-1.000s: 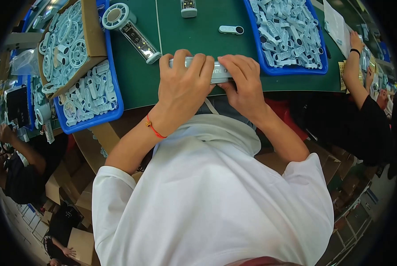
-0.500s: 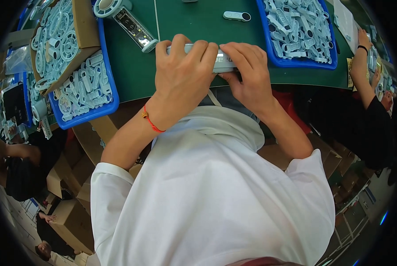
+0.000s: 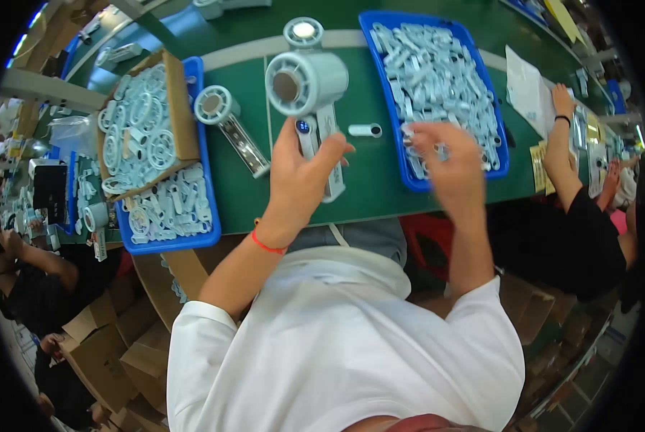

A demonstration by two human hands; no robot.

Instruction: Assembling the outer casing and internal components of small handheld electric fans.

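Observation:
My left hand (image 3: 301, 176) is wrapped round the handle of a pale blue handheld fan (image 3: 327, 78), its round head pointing away from me and a small lit display on its handle. My right hand (image 3: 453, 169) hovers over the near left part of a blue tray (image 3: 406, 171) heaped with pale blue plastic handle covers (image 3: 437, 79). Motion smears its fingers, so whether they hold a cover does not show. One loose cover (image 3: 365, 130) with a dark round window lies between the held fan and the tray.
To the left, a second fan (image 3: 237, 137) lies with its handle uncovered, showing the inside. Beyond it stand a cardboard box (image 3: 182, 108) of ring-shaped parts and another blue tray (image 3: 205, 234). Another fan (image 3: 304, 32) is farther back. A co-worker's arm (image 3: 563, 155) rests at right.
My right hand has let go of the fan and moved right to the tray. The fan, earlier mostly hidden in both hands, now stands out in my left hand. The view has shifted.

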